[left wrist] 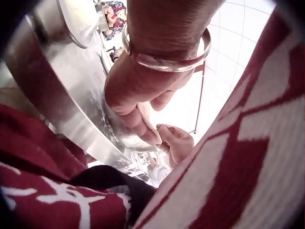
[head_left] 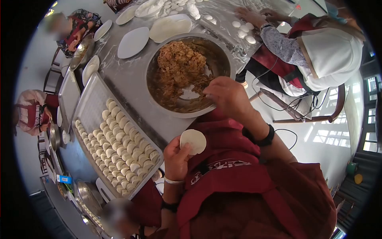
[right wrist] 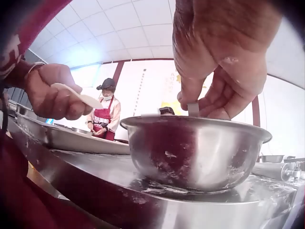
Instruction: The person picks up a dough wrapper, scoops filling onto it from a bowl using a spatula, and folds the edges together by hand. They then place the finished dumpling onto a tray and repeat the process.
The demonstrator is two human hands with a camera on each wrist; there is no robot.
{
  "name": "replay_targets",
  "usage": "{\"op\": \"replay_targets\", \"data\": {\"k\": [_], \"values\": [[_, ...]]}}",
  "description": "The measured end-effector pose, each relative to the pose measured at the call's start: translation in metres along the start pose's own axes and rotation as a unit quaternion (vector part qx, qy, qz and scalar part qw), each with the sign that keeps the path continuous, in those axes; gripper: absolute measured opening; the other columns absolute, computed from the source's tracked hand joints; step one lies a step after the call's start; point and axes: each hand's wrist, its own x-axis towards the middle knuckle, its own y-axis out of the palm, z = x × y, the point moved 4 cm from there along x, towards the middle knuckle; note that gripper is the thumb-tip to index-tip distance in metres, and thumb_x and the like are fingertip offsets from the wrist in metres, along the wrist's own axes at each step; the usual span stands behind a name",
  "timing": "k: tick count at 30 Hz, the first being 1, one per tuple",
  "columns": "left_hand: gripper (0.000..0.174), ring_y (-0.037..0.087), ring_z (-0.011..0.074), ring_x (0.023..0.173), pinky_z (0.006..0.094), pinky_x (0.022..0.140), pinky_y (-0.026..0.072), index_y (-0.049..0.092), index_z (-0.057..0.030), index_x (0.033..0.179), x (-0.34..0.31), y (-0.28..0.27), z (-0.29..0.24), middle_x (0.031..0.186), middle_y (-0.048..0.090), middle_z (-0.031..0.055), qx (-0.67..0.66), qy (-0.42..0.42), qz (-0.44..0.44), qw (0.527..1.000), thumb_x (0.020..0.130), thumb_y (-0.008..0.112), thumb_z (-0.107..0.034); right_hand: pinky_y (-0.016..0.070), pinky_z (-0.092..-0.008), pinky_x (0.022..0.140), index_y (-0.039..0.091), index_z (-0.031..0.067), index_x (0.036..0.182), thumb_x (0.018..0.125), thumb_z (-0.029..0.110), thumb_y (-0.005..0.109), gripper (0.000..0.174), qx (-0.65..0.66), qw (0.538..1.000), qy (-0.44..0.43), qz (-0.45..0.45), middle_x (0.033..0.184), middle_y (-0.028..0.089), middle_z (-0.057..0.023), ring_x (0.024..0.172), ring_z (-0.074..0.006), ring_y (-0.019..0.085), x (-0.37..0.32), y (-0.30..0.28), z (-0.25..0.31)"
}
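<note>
In the head view the left hand (head_left: 176, 159) pinches a round, flat dough wrapper (head_left: 193, 142) between thumb and fingers, in front of the apron. The same wrapper (right wrist: 78, 95) shows edge-on in the right wrist view. The right hand (head_left: 230, 97) is over the near right rim of a large steel bowl (head_left: 229, 59), which holds a brown minced filling (head_left: 181, 61). Its thumb and fingers pinch a thin, flat, pale strip (right wrist: 193, 109) just above the bowl's rim; the strip's lower end is hidden behind the bowl wall.
Left of the bowl, a metal tray (head_left: 92, 85) carries rows of folded dumplings (head_left: 123, 145). White plates (head_left: 133, 42) lie beyond the bowl. At the right a person in a white cap (head_left: 332, 51) works near dough pieces (head_left: 242, 32). Other people are at the left.
</note>
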Motion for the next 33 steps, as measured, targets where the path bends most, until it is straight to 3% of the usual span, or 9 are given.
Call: {"op": "replay_targets", "data": {"k": [3, 6, 8, 11, 14, 18, 21, 30, 33], "values": [[0.036, 0.064, 0.0277, 0.107, 0.042, 0.092, 0.0547, 0.048, 0.0094, 0.128, 0.0, -0.003, 0.002, 0.119, 0.061, 0.0177, 0.01, -0.006, 0.021, 1.0, 0.097, 0.051, -0.009, 0.0532, -0.0338, 0.067, 0.071, 0.0043, 0.092, 0.079, 0.004, 0.071, 0.013, 0.022, 0.999, 0.026, -0.029, 0.085, 0.067, -0.0102, 0.075, -0.0257, 0.067, 0.011, -0.007, -0.006], [0.036, 0.066, 0.0226, 0.101, 0.0353, 0.086, 0.0557, 0.052, 0.007, 0.125, -0.001, -0.004, -0.001, 0.114, 0.064, 0.0143, -0.001, 0.011, 0.0, 1.0, 0.095, 0.058, -0.011, 0.0522, -0.0318, 0.065, 0.071, 0.0024, 0.091, 0.081, 0.004, 0.07, 0.01, 0.048, 0.991, 0.073, -0.104, 0.083, 0.068, -0.0115, 0.072, -0.0236, 0.068, 0.017, -0.021, -0.01], [0.036, 0.066, 0.0238, 0.102, 0.0363, 0.087, 0.0557, 0.051, 0.0076, 0.125, -0.002, -0.004, -0.003, 0.115, 0.064, 0.0149, -0.023, 0.023, 0.006, 0.999, 0.095, 0.058, -0.011, 0.0514, -0.0307, 0.063, 0.071, 0.0014, 0.091, 0.082, 0.004, 0.069, 0.009, 0.031, 0.981, 0.098, -0.167, 0.083, 0.068, -0.0121, 0.07, -0.0224, 0.068, 0.017, -0.027, -0.016], [0.038, 0.064, 0.0275, 0.107, 0.0416, 0.093, 0.0537, 0.049, 0.0083, 0.128, -0.001, -0.007, 0.0, 0.118, 0.062, 0.0169, -0.041, 0.025, 0.03, 0.998, 0.095, 0.055, -0.009, 0.0518, -0.0403, 0.066, 0.069, 0.0034, 0.084, 0.082, 0.01, 0.067, 0.007, -0.016, 0.981, 0.091, -0.168, 0.08, 0.066, -0.0152, 0.075, -0.0339, 0.065, 0.017, -0.015, -0.025], [0.037, 0.065, 0.0268, 0.105, 0.0402, 0.091, 0.0544, 0.05, 0.0091, 0.127, 0.0, -0.005, -0.003, 0.117, 0.063, 0.0169, -0.053, 0.028, 0.031, 0.998, 0.095, 0.056, -0.01, 0.0516, -0.0416, 0.068, 0.068, 0.0027, 0.084, 0.083, 0.011, 0.066, 0.009, 0.014, 0.988, 0.113, -0.101, 0.082, 0.067, -0.0158, 0.077, -0.0342, 0.065, 0.016, 0.006, -0.015], [0.036, 0.066, 0.0258, 0.102, 0.0383, 0.089, 0.0552, 0.052, 0.0095, 0.125, -0.001, -0.007, -0.004, 0.114, 0.064, 0.0169, -0.064, 0.028, 0.022, 0.997, 0.096, 0.057, -0.011, 0.0509, -0.0432, 0.067, 0.068, 0.0034, 0.085, 0.083, 0.011, 0.065, 0.008, 0.096, 0.995, 0.02, -0.029, 0.08, 0.066, -0.0139, 0.077, -0.0342, 0.064, 0.02, 0.025, 0.005], [0.035, 0.066, 0.0253, 0.101, 0.0378, 0.089, 0.0552, 0.052, 0.009, 0.125, -0.003, -0.011, -0.003, 0.113, 0.065, 0.0165, -0.067, 0.03, 0.006, 0.997, 0.096, 0.056, -0.011, 0.0515, -0.0373, 0.068, 0.069, 0.0031, 0.09, 0.084, 0.008, 0.067, 0.008, 0.072, 0.997, -0.022, 0.018, 0.083, 0.067, -0.0127, 0.076, -0.0297, 0.065, 0.029, 0.024, 0.02], [0.032, 0.067, 0.0262, 0.102, 0.0396, 0.089, 0.0559, 0.054, 0.0076, 0.123, -0.004, -0.025, 0.001, 0.113, 0.065, 0.0159, -0.085, 0.044, -0.032, 0.995, 0.097, 0.054, -0.011, 0.0502, -0.0417, 0.059, 0.064, 0.0073, 0.087, 0.077, 0.009, 0.063, 0.01, 0.031, 0.982, -0.175, 0.061, 0.081, 0.059, -0.009, 0.074, -0.0308, 0.062, 0.032, 0.059, 0.069], [0.031, 0.067, 0.0271, 0.102, 0.0405, 0.089, 0.0561, 0.054, 0.0075, 0.123, -0.005, -0.029, 0.002, 0.113, 0.065, 0.0165, -0.095, 0.049, -0.043, 0.993, 0.098, 0.052, -0.011, 0.05, -0.0432, 0.059, 0.063, 0.0057, 0.086, 0.077, 0.01, 0.063, 0.01, 0.015, 0.977, -0.16, 0.143, 0.08, 0.057, -0.0102, 0.075, -0.032, 0.062, 0.018, 0.047, 0.066]]}}
